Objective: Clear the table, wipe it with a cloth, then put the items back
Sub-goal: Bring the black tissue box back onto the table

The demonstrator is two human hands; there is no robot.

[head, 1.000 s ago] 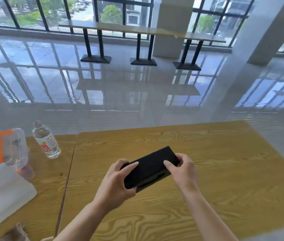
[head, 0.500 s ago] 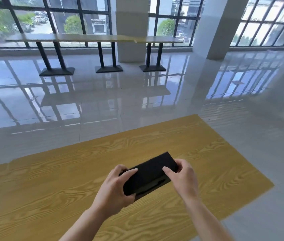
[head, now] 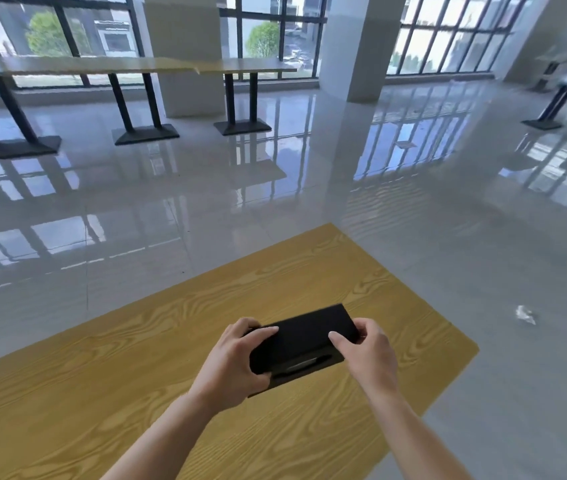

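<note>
As the person's view swings off to the right, the bottle, clear tub and white cloth that showed at the left a second ago drop out of sight, leaving only the bare wooden table [head: 109, 382]. The left hand [head: 232, 360] clasps the near end of the black box [head: 301, 341] and the right hand [head: 368, 351] pinches the far end, holding it above the table just as before. To my eye, the box is being carried away to clear the table, with the wiping yet to come.
</note>
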